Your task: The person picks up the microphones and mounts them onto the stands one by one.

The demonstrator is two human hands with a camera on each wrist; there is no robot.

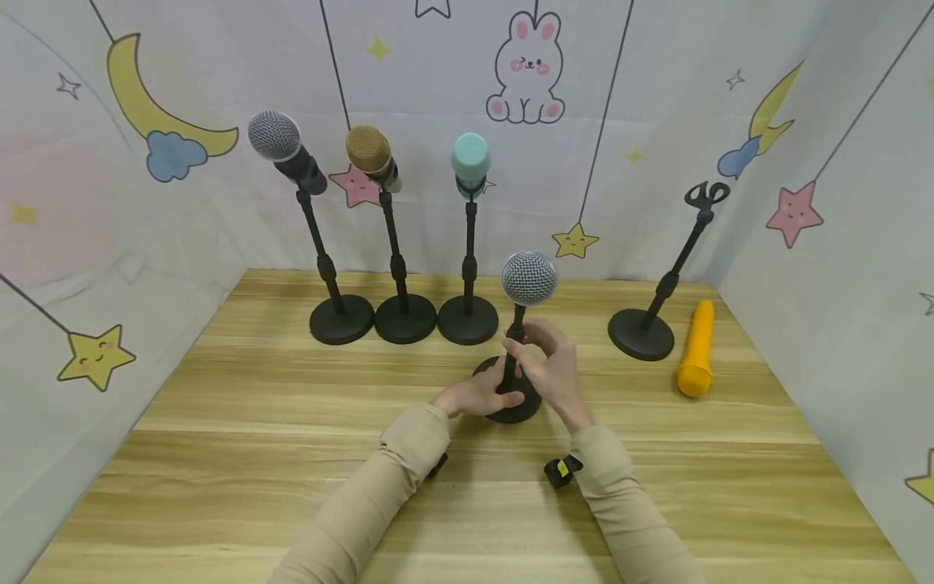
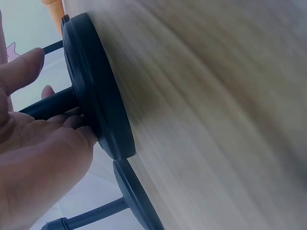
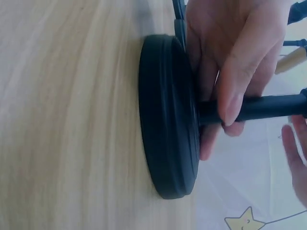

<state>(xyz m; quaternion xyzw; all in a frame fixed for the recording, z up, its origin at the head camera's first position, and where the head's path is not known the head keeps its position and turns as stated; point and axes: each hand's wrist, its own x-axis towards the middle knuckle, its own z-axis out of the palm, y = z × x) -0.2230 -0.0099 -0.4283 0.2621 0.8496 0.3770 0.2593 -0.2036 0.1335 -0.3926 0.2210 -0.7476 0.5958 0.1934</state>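
Note:
A black desk microphone stand (image 1: 511,373) with a silver mesh-headed microphone (image 1: 529,278) on top is between both hands near the table's middle. Low on its pole, just above the round base (image 3: 165,115), my left hand (image 1: 477,395) grips it, thumb on the near side. Higher up, my right hand (image 1: 553,369) holds the pole by its collar, thumb and fingers curled about it. From the left wrist view, the left hand (image 2: 43,148) has its fingers right beside the base. Only part of the right hand (image 3: 298,158) enters the right wrist view, at its edge.
Behind to the left stand three more stands carrying a silver microphone (image 1: 275,138), a gold microphone (image 1: 369,151) and a mint microphone (image 1: 470,160). A stand with a bare clip (image 1: 642,332) is at the back right, beside an orange microphone (image 1: 696,349) lying on the table.

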